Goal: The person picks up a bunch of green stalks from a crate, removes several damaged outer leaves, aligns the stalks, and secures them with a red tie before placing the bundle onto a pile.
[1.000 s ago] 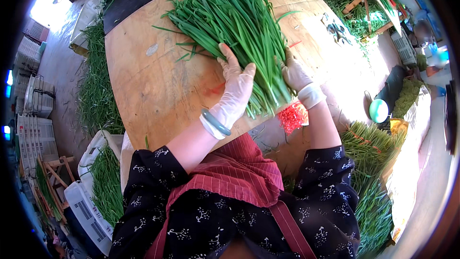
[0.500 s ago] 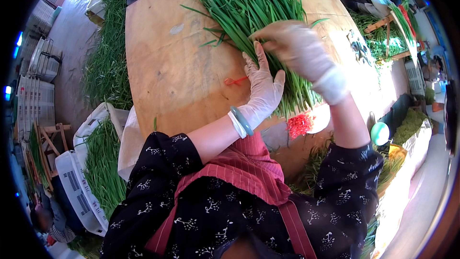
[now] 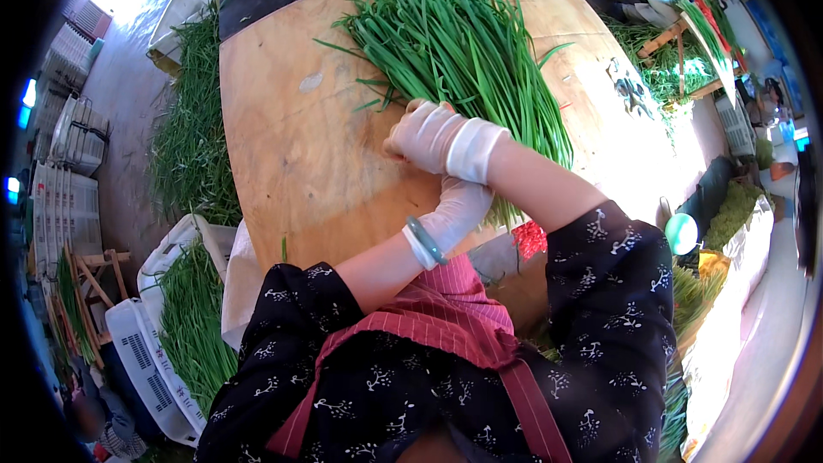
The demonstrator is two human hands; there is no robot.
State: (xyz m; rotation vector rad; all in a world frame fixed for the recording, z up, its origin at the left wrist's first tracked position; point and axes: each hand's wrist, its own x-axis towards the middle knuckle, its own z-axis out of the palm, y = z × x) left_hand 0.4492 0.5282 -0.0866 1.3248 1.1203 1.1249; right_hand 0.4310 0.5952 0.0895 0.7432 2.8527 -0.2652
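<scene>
A thick bunch of garlic chives lies across the wooden board, leaf tips away from me and cut ends toward me. My right hand, in a pale thin glove, crosses over my left wrist at the bunch's left edge. Its fingers curl closed; what they hold, if anything, is hidden. Beneath it, my left hand, gloved and with a green bangle at the wrist, lies against the near part of the bunch. The right hand covers the left fingers. A cluster of red ties shows beyond the board's near edge.
White crates of greens stand at the lower left, and a long heap of greens runs beside the board. Dark scissors-like tools lie at the board's right side. A pale green round object is at the right.
My right hand has swept left across the bunch and over my left wrist, its fingers now curled. The red tie loop that lay beside my left hand no longer shows.
</scene>
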